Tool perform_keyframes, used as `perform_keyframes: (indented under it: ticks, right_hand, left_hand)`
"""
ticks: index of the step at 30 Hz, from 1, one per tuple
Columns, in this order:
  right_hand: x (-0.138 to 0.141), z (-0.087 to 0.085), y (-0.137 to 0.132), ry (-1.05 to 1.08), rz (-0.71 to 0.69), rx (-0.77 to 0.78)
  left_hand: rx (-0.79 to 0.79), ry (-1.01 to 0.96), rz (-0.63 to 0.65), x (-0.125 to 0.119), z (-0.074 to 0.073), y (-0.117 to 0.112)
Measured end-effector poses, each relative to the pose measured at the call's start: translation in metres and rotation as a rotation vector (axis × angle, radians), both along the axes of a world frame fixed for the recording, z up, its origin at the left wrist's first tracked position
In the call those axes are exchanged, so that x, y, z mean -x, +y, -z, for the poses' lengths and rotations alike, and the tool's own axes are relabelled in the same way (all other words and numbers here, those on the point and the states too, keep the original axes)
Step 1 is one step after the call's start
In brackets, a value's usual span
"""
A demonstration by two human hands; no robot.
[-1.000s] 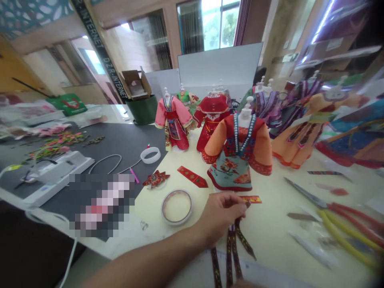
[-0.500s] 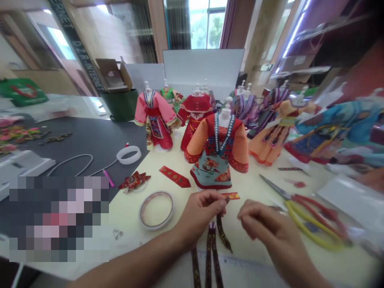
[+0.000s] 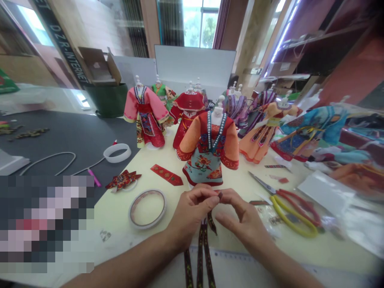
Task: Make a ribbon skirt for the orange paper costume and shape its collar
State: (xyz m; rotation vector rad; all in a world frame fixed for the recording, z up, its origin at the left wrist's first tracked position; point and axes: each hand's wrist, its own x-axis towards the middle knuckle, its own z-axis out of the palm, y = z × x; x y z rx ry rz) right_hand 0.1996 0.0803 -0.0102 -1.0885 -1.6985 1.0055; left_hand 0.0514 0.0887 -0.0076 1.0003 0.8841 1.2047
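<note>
My left hand [image 3: 192,212] pinches the end of a dark patterned ribbon [image 3: 212,225] between thumb and forefinger. A loose length of it hangs below the fingers. Close on the right, my right hand [image 3: 246,220] has its thumb spread from its fingers, and its fingertips reach the ribbon's end at my left thumb. More dark ribbon strips [image 3: 200,256] lie beneath, running toward the front edge. Just behind both hands stands a small dress on a stand [image 3: 207,156], with orange sleeves, a pale blue patterned skirt and a beaded collar.
Left of my hands lie a tape roll [image 3: 130,219], a red fabric flower [image 3: 123,181] and a red pointed strip [image 3: 167,175]. Scissors [image 3: 295,210] with red and yellow handles rest at right. Several small dresses [image 3: 147,120] stand behind. A ruler [image 3: 234,256] lies in front.
My right hand has moved left to meet my left hand, and its thumb and fingers have spread. My left hand still pinches the ribbon. The whole view has shifted slightly.
</note>
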Motion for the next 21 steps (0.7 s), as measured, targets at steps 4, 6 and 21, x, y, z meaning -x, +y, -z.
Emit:
perform_keyframes:
  ticks: [4, 6, 21]
  right_hand:
    - [0.002, 0.002, 0.000, 0.028, -0.024, 0.003]
    - [0.001, 0.001, -0.001, 0.043, -0.004, 0.067]
    - [-0.002, 0.016, -0.070, 0.360, 0.132, 0.483]
  left_hand:
    - [0.026, -0.034, 0.050, -0.001, 0.002, -0.002]
    - [0.059, -0.080, 0.074, -0.002, 0.002, -0.001]
    - [0.113, 0.158, 0.065, -0.004, 0.004, -0.005]
